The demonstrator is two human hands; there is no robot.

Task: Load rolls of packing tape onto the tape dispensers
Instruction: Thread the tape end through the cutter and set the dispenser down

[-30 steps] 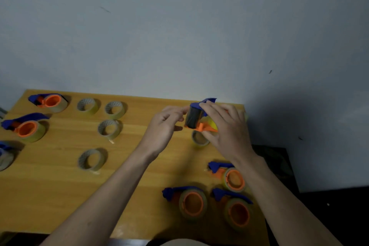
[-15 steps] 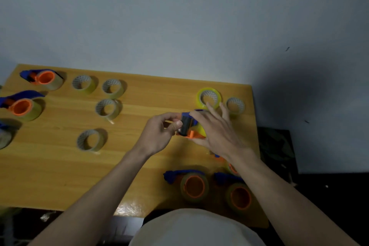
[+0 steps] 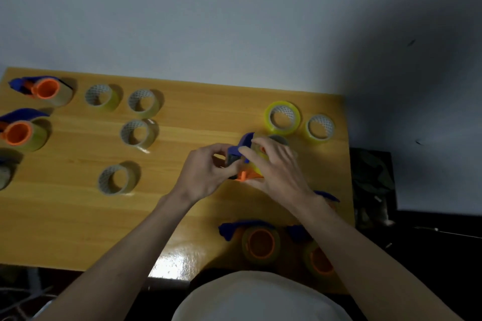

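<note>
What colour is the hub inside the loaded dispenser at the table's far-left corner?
Orange, seen in the head view: the hub.

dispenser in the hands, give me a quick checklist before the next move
1. Right hand grips the dispenser: ok.
2. Left hand pinches its front end: ok.
3. Roll seated on the orange hub: cannot tell, fingers cover it.
4. Tape end threaded past the blue guard: cannot tell.
5. Spare rolls nearby, such as the yellow roll: ok.
6. Free table space to set it down: ok.
</note>
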